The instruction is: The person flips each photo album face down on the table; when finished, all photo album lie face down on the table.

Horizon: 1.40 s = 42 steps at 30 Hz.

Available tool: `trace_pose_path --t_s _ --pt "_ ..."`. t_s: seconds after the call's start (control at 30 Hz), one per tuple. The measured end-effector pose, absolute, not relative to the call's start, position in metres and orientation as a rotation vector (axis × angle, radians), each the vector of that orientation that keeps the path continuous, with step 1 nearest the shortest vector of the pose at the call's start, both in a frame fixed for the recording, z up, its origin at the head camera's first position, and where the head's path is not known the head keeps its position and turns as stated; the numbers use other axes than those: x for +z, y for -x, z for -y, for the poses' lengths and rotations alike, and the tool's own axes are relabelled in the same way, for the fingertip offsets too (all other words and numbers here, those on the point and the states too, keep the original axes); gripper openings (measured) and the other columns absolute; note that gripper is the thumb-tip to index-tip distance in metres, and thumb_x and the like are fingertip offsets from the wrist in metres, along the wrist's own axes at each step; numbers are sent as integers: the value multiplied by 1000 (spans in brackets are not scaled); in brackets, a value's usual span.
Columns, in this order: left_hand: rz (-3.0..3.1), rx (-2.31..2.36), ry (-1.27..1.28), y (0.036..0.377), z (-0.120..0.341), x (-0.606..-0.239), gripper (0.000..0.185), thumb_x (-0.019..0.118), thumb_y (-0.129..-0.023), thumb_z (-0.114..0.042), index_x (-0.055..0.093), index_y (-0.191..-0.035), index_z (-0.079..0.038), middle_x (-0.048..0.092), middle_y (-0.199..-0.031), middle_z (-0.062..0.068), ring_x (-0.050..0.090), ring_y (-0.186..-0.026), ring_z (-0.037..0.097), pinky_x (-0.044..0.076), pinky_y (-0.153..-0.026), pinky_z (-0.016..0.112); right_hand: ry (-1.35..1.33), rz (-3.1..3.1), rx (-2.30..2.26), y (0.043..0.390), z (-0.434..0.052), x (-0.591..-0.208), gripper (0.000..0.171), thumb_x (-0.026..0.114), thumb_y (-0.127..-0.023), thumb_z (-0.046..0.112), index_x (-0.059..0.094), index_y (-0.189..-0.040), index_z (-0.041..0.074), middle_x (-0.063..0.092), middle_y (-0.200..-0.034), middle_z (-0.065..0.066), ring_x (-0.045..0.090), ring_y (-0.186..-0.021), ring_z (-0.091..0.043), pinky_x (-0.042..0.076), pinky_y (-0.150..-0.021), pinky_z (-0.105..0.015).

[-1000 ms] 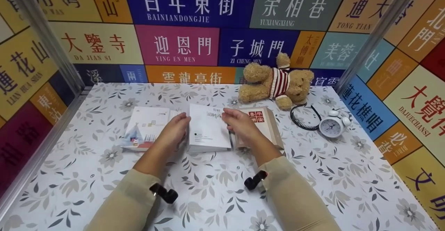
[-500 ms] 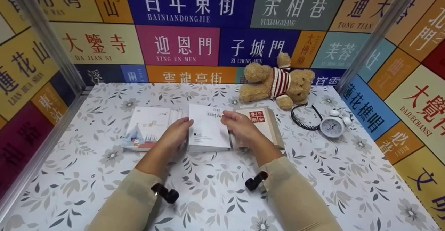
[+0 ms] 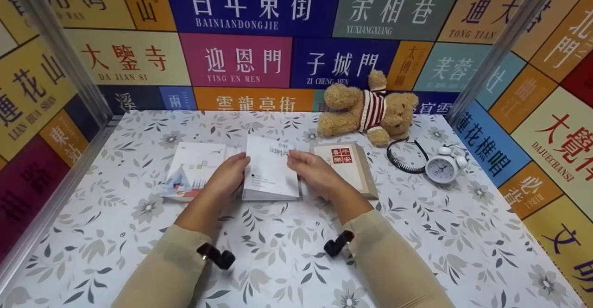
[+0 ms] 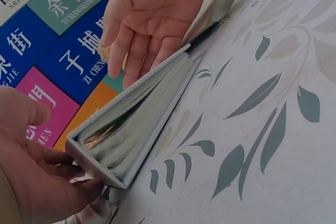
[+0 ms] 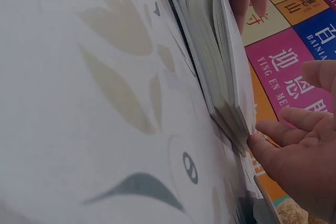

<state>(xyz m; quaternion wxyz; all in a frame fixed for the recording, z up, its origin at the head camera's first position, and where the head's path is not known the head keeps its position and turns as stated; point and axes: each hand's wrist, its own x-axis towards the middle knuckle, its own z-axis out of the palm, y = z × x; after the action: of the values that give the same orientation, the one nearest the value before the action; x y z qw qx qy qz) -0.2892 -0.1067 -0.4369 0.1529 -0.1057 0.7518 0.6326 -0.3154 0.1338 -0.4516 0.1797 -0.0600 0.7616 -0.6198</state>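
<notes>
A white book [image 3: 269,171] lies at the middle of the table, its cover slightly raised off the pages along the near edge. My left hand [image 3: 228,174] touches its spine; in the left wrist view the thumb stands clear of the book [image 4: 131,124]. Against the opposite edge rests my right hand [image 3: 316,172], palm turned inward. The right wrist view has that hand's fingertips [image 5: 253,139] at the cover's edge, fingers loosely extended. Left of the white book sits an illustrated book [image 3: 192,166], partly covered by my left forearm. A brown-edged book [image 3: 350,171] with a red stamp lies to the right.
A teddy bear [image 3: 373,111] in a striped sweater lies on its side at the back right. In front of it are a black headband [image 3: 407,157] and a white alarm clock [image 3: 440,168]. Printed panels [image 3: 236,60] wall the table [image 3: 287,252] at the back and sides.
The white book has shifted slightly left, both hands moving along with it. A little more of the stamped book is exposed. The other things have stayed put.
</notes>
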Motion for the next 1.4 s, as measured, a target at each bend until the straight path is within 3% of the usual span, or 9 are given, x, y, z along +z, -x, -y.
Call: trace_pose_path --t_s 0.23,0.53,0.63,0.87,1.07,1.23,1.4 --pt "-2120 1988 215 285 103 -423 51 43 -104 -35 37 -153 -23 32 -162 -2 25 -152 18 24 -125 39 238 -2117 -1781 310 -129 -447 65 63 -96 38 39 -152 14 44 -155 -4 40 -145 -18 29 -122 -34" --pt "-2106 2137 60 282 100 -411 60 52 -99 -10 30 -155 -10 33 -161 1 37 -146 18 34 -120 33 371 -2145 -1813 298 -116 -435 59 60 -97 39 40 -151 26 42 -156 0 39 -145 -18 34 -119 -37" --pt "-2123 2172 3 280 98 -408 61 54 -97 -6 32 -154 -10 38 -159 2 40 -145 17 36 -118 33 409 -2044 -1924 292 -111 -428 58 57 -100 37 37 -153 24 39 -158 -3 39 -145 -21 38 -117 -40" --pt "-2173 2152 -144 274 92 -406 59 59 -98 -14 38 -153 -15 45 -154 0 42 -142 14 36 -118 33 440 -1894 -2077 289 -107 -423 57 52 -103 32 32 -155 23 41 -154 -7 47 -139 -25 46 -110 -44" --pt "-2135 2142 -193 273 91 -413 58 57 -99 -22 37 -153 -20 40 -158 -2 40 -144 14 34 -120 35 487 -1923 -2083 294 -110 -426 56 54 -102 22 33 -155 19 43 -149 -16 54 -127 -27 48 -107 -48" --pt "-2035 2145 -169 275 90 -421 47 53 -101 -28 46 -148 -20 46 -153 -3 47 -139 17 37 -118 39 448 -1933 -2134 295 -118 -421 55 61 -98 14 42 -150 16 48 -146 -13 57 -125 -26 53 -101 -36" --pt "-1961 2034 -51 280 88 -438 45 48 -104 -30 48 -145 -13 44 -155 3 37 -146 23 37 -118 41 387 -1950 -2205 299 -130 -415 61 69 -89 2 49 -145 12 53 -145 -14 51 -135 -26 55 -94 -25"
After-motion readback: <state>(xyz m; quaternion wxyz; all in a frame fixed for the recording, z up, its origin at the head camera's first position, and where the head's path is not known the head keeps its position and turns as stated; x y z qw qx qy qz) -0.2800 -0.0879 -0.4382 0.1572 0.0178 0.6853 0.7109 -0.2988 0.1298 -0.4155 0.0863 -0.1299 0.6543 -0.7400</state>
